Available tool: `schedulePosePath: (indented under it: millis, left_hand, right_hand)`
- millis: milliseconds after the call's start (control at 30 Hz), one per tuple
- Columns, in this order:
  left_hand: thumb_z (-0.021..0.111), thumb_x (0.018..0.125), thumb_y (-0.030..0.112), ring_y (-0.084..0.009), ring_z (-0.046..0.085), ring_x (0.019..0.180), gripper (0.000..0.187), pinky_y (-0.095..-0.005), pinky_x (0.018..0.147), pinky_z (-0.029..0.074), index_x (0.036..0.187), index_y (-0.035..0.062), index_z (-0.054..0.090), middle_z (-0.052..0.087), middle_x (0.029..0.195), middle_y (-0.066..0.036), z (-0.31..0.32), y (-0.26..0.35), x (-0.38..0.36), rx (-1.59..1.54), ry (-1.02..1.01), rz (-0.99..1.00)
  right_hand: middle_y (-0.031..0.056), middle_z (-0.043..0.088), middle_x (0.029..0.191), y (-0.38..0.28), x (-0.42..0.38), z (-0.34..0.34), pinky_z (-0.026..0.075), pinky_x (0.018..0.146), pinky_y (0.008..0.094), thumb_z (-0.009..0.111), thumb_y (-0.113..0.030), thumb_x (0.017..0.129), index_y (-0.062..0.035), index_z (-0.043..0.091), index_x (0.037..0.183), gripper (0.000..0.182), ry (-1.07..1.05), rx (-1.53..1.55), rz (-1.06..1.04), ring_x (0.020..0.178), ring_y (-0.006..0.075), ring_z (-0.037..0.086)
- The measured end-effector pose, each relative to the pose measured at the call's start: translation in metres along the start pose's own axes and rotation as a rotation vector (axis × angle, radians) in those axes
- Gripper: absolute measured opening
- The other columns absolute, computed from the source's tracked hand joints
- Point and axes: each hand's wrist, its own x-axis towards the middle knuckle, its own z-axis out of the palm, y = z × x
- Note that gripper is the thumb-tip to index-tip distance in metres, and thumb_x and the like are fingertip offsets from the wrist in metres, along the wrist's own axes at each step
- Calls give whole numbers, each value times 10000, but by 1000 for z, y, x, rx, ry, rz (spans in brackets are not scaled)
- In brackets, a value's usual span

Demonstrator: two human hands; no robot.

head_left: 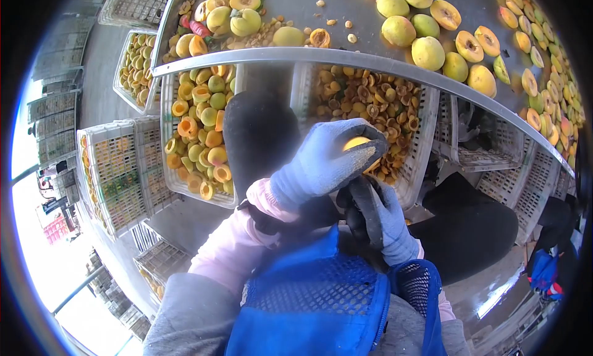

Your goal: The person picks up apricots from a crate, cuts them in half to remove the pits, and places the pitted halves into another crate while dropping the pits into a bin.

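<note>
My left hand point(327, 158), in a blue-grey glove with dark fingertips, is closed around a yellow peach point(356, 143). Only a small strip of the fruit's skin shows between the fingers. Just below it, my right hand point(384, 217), gloved alike, has its fingers curled in against the left fingertips. Whatever the right fingers may grip is hidden. Both hands are held over my lap, in front of a crate point(426, 124) filled with brownish-orange cut peach pieces and stones.
A metal table point(346, 32) with a raised rim carries whole and halved peaches and loose stones. Beneath its left part stands a crate point(167, 134) of halved peaches. More plastic crates point(117, 174) stand at the left and under the table's right side. Another person's leg point(556, 223) shows far right.
</note>
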Motion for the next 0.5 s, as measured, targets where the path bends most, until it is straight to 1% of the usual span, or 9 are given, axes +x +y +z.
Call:
schedulePosePath:
  millis: [33, 100, 200, 267, 333, 400, 433, 467, 500]
  left_hand:
    - [628, 874, 192, -129, 614, 796, 248, -285, 718, 491, 1014, -10, 660, 671, 881, -100, -2, 3, -1, -61, -37, 0]
    - [625, 879, 178, -107, 588, 812, 244, -268, 723, 485, 1018, -21, 659, 663, 882, -77, -2, -2, -1, -135, -56, 30]
    - [621, 882, 166, -100, 575, 822, 236, -256, 736, 481, 1019, -22, 660, 656, 887, -65, -1, -13, -1, -228, -74, 58]
    - [620, 887, 171, -103, 577, 827, 236, -252, 746, 480, 1019, -21, 659, 655, 894, -65, 3, -24, -2, -233, -57, 110]
    - [621, 894, 186, -105, 580, 835, 245, -249, 755, 479, 1018, -22, 657, 656, 902, -66, 8, -34, 1, -178, -11, 213]
    - [623, 902, 195, -113, 588, 849, 251, -255, 760, 482, 1016, -26, 655, 660, 910, -73, 11, -38, -2, -271, -17, 116]
    - [624, 906, 199, -116, 592, 856, 254, -259, 763, 483, 1014, -28, 654, 662, 914, -77, 11, -38, -1, -315, -22, 78]
    - [609, 928, 241, -125, 600, 854, 290, -266, 772, 488, 1012, -33, 652, 666, 920, -84, 14, -39, -2, -424, -10, 76]
    - [553, 935, 252, -147, 612, 865, 312, -283, 782, 490, 1000, -36, 655, 665, 927, -97, 14, -40, -3, -396, -26, 73]
  right_hand:
    - [31, 566, 735, -3, -2, 0, 341, 395, 214, 538, -358, 970, -31, 576, 1029, 335, -32, 70, 30, 468, 70, 455]
    - [45, 585, 797, -6, -5, -2, 378, 453, 219, 555, -317, 964, -4, 554, 1151, 364, -95, 209, 90, 529, 88, 485]
    - [8, 539, 748, -3, -5, 0, 338, 446, 199, 570, -369, 952, -39, 564, 1021, 338, -87, 145, 85, 526, 64, 453]
    - [-9, 493, 688, -4, -11, 4, 305, 424, 198, 536, -409, 964, -62, 543, 950, 347, -180, 126, 61, 493, 59, 422]
    - [-19, 447, 630, -5, -11, 5, 278, 403, 203, 500, -447, 974, -78, 526, 903, 376, -284, 244, 115, 457, 60, 385]
    - [-21, 401, 574, -6, -8, 1, 259, 383, 215, 461, -482, 982, -87, 512, 878, 411, -394, 501, 260, 418, 67, 344]
    - [-23, 384, 557, -5, -7, 0, 252, 375, 218, 444, -492, 985, -86, 512, 875, 426, -414, 511, 250, 407, 70, 325]
    - [-25, 366, 541, -2, -6, 0, 244, 367, 222, 427, -503, 987, -85, 511, 872, 442, -435, 520, 240, 395, 73, 307]
    - [-27, 349, 525, 4, -6, -1, 237, 359, 225, 410, -513, 990, -83, 510, 869, 458, -450, 536, 237, 384, 76, 289]
